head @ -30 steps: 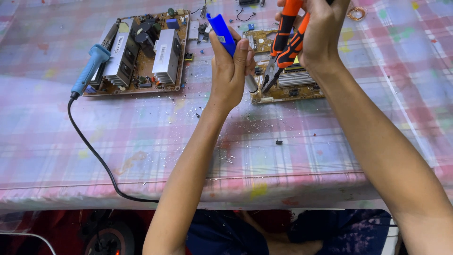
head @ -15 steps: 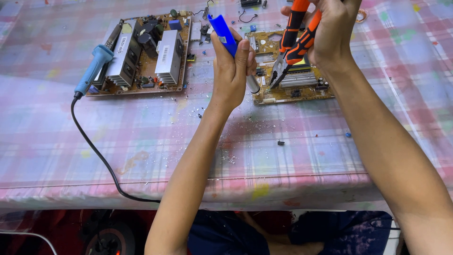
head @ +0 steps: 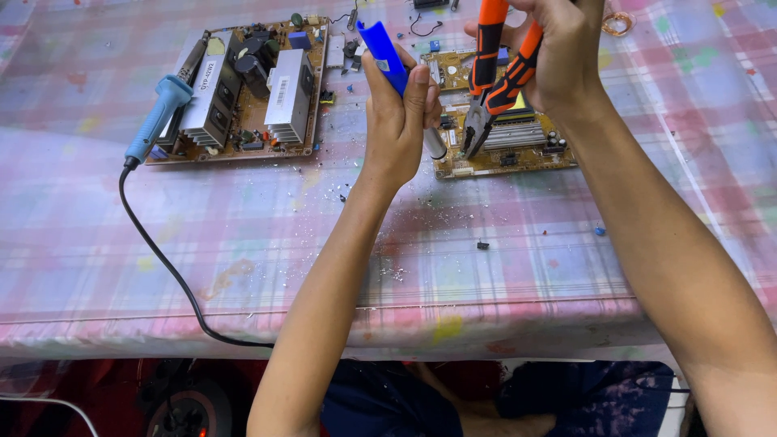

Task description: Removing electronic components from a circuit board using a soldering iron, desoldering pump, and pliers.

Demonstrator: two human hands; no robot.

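Desoldering on the small circuit board (head: 502, 146), in progress as I judge it. Loose bits and crumbs lie on the plaid tablecloth (head: 243, 243) just below my hands, which suggests some parts are already off. The board is still thickly populated, so most of the stripping looks undone.

Left hand (head: 398, 121): fist closed around a blue-handled tool (head: 382, 44), thumb side up. The handle sticks out above the fist; its metal tip (head: 435, 144) comes out below, pointing down at the near-left edge of the board. Forearm rises steeply from the table edge.

Right hand (head: 562, 53): clamped on the orange and black handles of the pliers (head: 494, 89). Nose points down, just right of the left fist, over the board's left part. Jaws look nearly together; I cannot tell whether they grip a component. Wrist bent sharply, forearm running back to lower right.

Well left of the left hand: a larger circuit board (head: 243, 93) with a light-blue soldering iron (head: 158, 117) lying across its corner, cord (head: 162, 259) trailing off the table edge.
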